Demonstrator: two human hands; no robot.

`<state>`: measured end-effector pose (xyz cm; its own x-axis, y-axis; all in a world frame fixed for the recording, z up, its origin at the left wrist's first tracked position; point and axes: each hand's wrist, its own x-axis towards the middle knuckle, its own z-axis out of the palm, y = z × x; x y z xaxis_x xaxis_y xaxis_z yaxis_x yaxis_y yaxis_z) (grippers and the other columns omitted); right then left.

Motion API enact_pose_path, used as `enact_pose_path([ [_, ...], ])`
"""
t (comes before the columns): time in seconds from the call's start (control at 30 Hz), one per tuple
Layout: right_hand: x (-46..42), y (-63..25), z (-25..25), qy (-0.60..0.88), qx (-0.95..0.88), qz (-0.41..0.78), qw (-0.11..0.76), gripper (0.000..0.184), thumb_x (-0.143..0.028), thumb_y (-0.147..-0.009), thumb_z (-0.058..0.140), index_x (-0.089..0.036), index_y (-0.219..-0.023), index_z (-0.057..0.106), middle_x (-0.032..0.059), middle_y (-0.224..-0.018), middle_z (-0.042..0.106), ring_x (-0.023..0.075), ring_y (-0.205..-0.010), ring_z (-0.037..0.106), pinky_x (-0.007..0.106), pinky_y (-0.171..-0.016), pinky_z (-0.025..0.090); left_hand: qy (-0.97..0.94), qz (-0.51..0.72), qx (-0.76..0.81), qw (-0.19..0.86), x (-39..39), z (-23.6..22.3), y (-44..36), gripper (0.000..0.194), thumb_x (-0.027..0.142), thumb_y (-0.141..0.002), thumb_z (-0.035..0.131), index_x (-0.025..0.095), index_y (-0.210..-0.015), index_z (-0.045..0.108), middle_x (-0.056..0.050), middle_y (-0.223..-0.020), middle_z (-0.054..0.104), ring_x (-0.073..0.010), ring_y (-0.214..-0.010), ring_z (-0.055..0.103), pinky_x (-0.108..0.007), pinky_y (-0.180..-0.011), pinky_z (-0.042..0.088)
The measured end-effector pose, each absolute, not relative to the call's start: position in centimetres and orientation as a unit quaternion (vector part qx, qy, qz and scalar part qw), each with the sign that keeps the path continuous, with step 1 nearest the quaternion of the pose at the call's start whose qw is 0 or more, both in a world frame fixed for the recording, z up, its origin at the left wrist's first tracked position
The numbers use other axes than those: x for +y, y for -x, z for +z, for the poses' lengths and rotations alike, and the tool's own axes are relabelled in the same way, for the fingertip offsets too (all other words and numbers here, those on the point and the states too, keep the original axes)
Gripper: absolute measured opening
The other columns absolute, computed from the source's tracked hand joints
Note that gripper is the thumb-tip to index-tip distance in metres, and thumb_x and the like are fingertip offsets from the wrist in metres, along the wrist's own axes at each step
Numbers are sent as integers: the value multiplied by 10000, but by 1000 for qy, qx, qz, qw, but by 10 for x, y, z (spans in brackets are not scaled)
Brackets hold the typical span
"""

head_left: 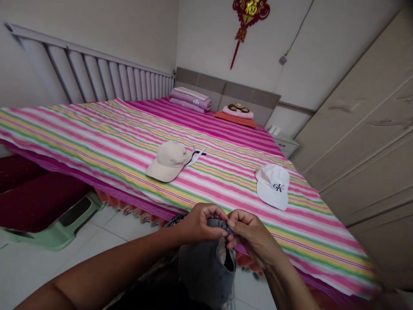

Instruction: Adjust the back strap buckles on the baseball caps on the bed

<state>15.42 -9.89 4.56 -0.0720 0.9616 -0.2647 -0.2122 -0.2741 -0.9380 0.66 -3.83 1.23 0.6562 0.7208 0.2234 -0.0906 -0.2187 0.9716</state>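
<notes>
A grey-blue cap (pixel 206 267) hangs below my hands, in front of the bed's near edge. My left hand (pixel 204 221) pinches the cap's back strap between thumb and fingers. Close against it, my right hand (pixel 243 230) grips the strap's other side near the buckle area, its fingertips meeting the left ones. The opening of the cap faces right, showing a pale lining. On the bed ahead lie a beige cap (pixel 171 159) with loose straps at its back and, farther right, a white cap (pixel 273 185) with dark letters.
A striped sheet (pixel 222 172) covers the bed. Folded bedding (pixel 190 101) and a pillow stack (pixel 237 114) rest by the headboard (pixel 222 88). At left stands a green stool (pixel 61 228) beside dark red cushions (pixel 41 202); a wardrobe (pixel 364 142) borders the right.
</notes>
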Motion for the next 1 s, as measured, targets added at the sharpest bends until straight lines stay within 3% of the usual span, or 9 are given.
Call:
enact_pose_path([
  [0.13,-100,-154,47,484,-378,619,489,234,-337,-625,684,-167,-667,529,-33,-559,548,82,-462,534,192,-413,473,-693,345,228,591,-36,13,-5,274,248,-557,679,117,-779,587,-28,-704,591,-123,-683,534,-214,-652,409],
  [0.37,-98,-150,44,505,-406,584,489,148,-217,-606,645,-161,-582,510,-41,-532,525,68,-448,493,180,-409,446,-679,335,218,616,-37,13,-5,271,242,-575,663,115,-787,551,-37,-715,578,-125,-674,530,-227,-647,412],
  [0.73,-98,-144,47,541,-455,530,468,85,-188,-609,593,-165,-576,518,-61,-507,469,62,-427,436,194,-420,402,-710,340,205,582,-36,12,-1,269,224,-562,653,122,-784,539,-9,-697,534,-110,-680,488,-218,-648,393],
  [0.83,-100,-143,45,537,-454,522,483,148,-250,-614,637,-168,-595,516,-60,-490,473,67,-429,436,198,-433,393,-704,348,213,582,-36,12,-1,261,198,-556,644,119,-782,540,-1,-688,535,-98,-649,480,-209,-615,389],
  [1.0,-102,-145,38,507,-479,527,487,407,-367,-581,701,-213,-901,501,-42,-666,515,65,-452,408,185,-403,315,-649,363,177,645,-33,9,1,257,197,-575,675,116,-798,575,-14,-741,559,-107,-705,519,-225,-663,402],
])
